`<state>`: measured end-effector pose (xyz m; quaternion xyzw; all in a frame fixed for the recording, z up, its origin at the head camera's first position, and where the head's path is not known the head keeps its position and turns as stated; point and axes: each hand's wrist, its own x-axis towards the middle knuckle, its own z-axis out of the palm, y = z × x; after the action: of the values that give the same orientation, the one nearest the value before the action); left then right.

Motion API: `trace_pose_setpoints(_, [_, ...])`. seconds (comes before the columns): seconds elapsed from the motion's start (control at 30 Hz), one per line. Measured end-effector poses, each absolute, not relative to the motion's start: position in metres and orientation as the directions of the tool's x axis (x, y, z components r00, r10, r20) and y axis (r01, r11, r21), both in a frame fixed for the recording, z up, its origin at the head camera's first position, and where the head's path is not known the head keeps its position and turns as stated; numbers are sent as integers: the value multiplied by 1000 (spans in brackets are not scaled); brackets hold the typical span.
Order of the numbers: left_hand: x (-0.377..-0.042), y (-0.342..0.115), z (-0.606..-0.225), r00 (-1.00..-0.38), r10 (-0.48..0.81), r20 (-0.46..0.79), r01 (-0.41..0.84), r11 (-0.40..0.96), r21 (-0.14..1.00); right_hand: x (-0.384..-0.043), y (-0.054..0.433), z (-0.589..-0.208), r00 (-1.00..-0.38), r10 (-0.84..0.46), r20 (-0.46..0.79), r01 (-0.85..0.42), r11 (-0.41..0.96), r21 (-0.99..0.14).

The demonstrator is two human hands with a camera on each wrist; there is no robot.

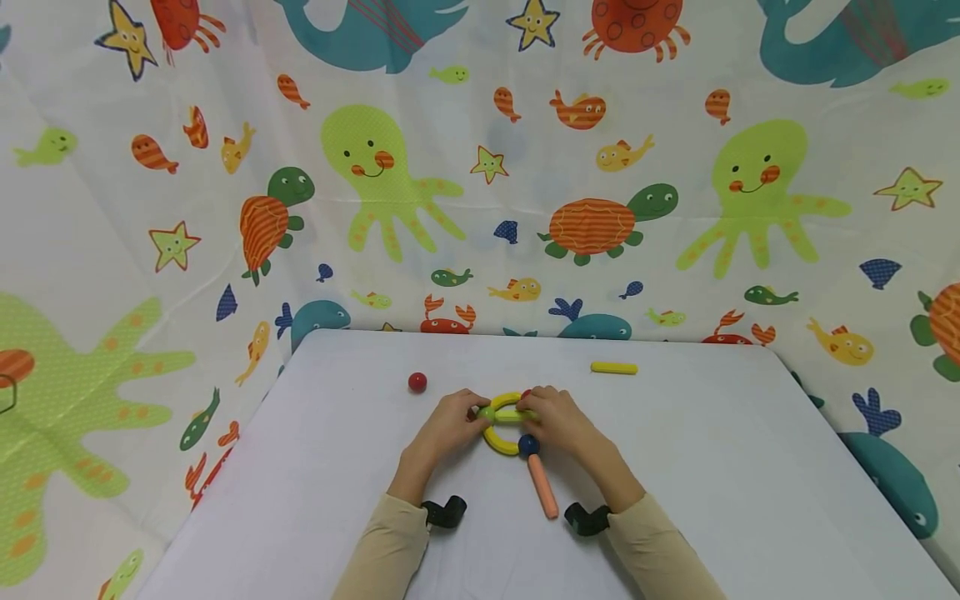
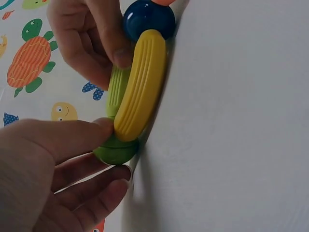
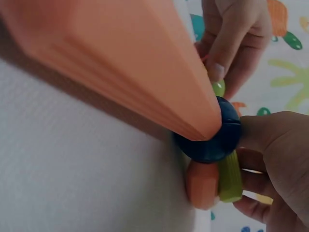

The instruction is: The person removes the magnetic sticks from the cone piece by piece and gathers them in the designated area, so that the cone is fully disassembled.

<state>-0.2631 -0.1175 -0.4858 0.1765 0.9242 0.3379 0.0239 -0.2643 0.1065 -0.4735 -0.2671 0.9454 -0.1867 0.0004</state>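
Observation:
My left hand pinches a green ball between thumb and fingers at the left side of a ring-shaped toy build. My right hand holds the light green rod that crosses the ring from that ball. Curved yellow pieces form the ring's upper and lower arcs. A dark blue ball joins the lower arc to an orange rod pointing toward me. Below the blue ball in the right wrist view shows a short orange piece. Right fingers partly hide a red ball.
A loose red ball lies beyond my left hand on the white table. A straight yellow rod lies toward the back right. A sea-animal printed cloth hangs behind the table.

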Motion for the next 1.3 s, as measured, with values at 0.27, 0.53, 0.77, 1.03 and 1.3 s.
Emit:
trace_pose_setpoints(0.27, [-262, -116, -486, -941, 332, 66, 295, 710, 640, -271, 90, -479, -815, -567, 121, -576, 766, -287])
trace_pose_setpoints(0.53, [-260, -115, -485, -940, 331, 79, 303, 706, 640, -273, 77, -480, -787, -607, 109, -611, 744, -271])
trace_pose_setpoints(0.77, [-259, -116, -484, -942, 321, 97, 308, 712, 630, -271, 72, -476, -786, -607, 113, -614, 748, -254])
trace_pose_setpoints(1.03, [-259, -115, -485, -943, 323, 76, 297, 721, 626, -271, 72, -476, -778, -612, 140, -624, 729, -283])
trace_pose_setpoints(1.3, [-257, -114, -484, -943, 324, 81, 300, 713, 634, -273, 74, -474, -770, -614, 174, -634, 706, -314])
